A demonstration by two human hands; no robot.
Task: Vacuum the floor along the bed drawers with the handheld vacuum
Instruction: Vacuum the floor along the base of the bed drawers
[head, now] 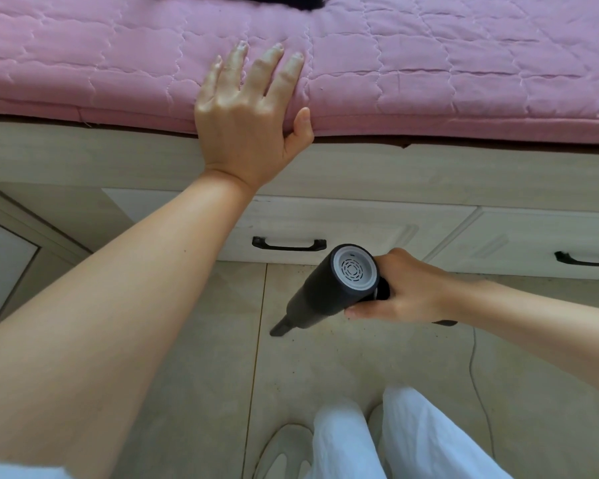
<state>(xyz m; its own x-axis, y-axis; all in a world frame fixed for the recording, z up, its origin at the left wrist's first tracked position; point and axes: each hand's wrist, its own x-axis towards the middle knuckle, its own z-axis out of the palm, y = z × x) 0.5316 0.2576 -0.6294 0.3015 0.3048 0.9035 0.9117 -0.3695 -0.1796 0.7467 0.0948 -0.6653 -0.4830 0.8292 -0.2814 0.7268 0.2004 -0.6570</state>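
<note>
Black plastic fills my right hand (408,288): its fingers are curled round the grip of the vacuum (329,288), and the body runs out from that hand down and to the left, ending in a narrow nozzle (279,329) at or just above the floor (360,368). I cannot tell whether the tip actually touches the tile. The vented rear cap faces up at me, so the long axis slants steeply, nozzle low and away from the hand, toward my left.

Beyond the hand and the nozzle stand the drawers (325,223), their base line running left to right just past the tip. As I judge it, the coming sweep follows that line, so the nozzle has to edge toward the drawer base and then travel along it. Dark specks lie on the tile right of the nozzle, under the hand.

My left hand (249,108) is flat and relaxed, fingers straight on the pink quilt (464,63) at the bed edge, thumb hooked over the hem, well apart from the vacuum. It holds nothing and reads as a brace.
</note>
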